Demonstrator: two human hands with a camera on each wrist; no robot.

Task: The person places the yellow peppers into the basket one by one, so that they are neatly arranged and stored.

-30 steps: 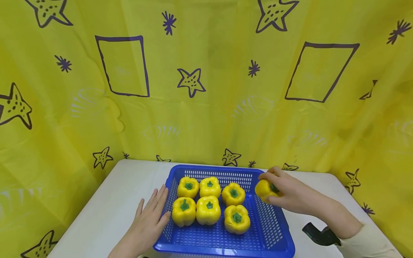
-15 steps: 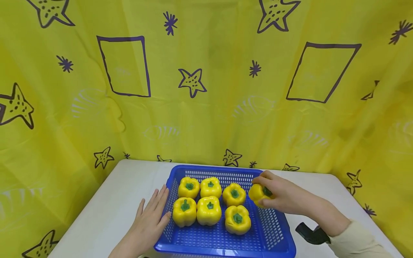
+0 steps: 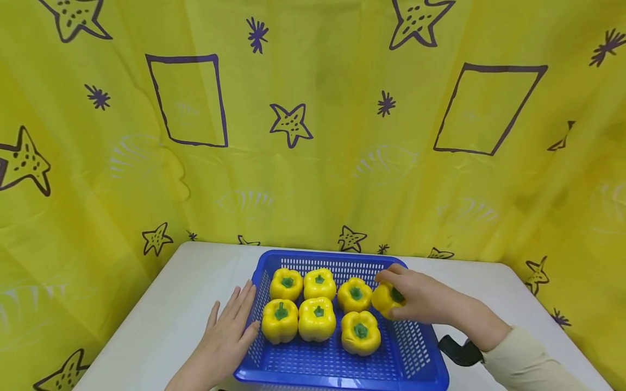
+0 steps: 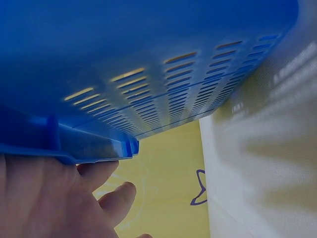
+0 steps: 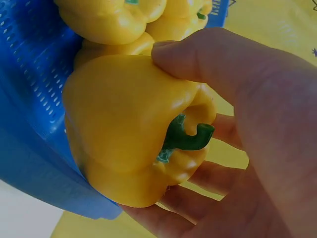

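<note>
My right hand (image 3: 423, 296) grips a yellow bell pepper (image 3: 385, 300) at the right part of a blue plastic basket (image 3: 342, 381). In the right wrist view, thumb and fingers curl round that bell pepper (image 5: 124, 119), its green stem towards the palm. Several other yellow bell peppers (image 3: 317, 319) stand in the basket, stems mostly up, in two rows. My left hand (image 3: 222, 334) rests against the basket's left rim with fingers straight. From the left wrist, that hand (image 4: 54, 203) shows under the rim, outside the slotted basket wall (image 4: 163, 89).
The basket stands on a white table (image 3: 161, 315). A yellow curtain (image 3: 323, 179) with dark star drawings hangs behind and along both sides. A black strap (image 3: 459, 350) is at the right wrist, near the basket's right rim.
My right hand has moved left and slightly down with the bell pepper, from over the right rim to beside the other peppers. The left hand stays in place.
</note>
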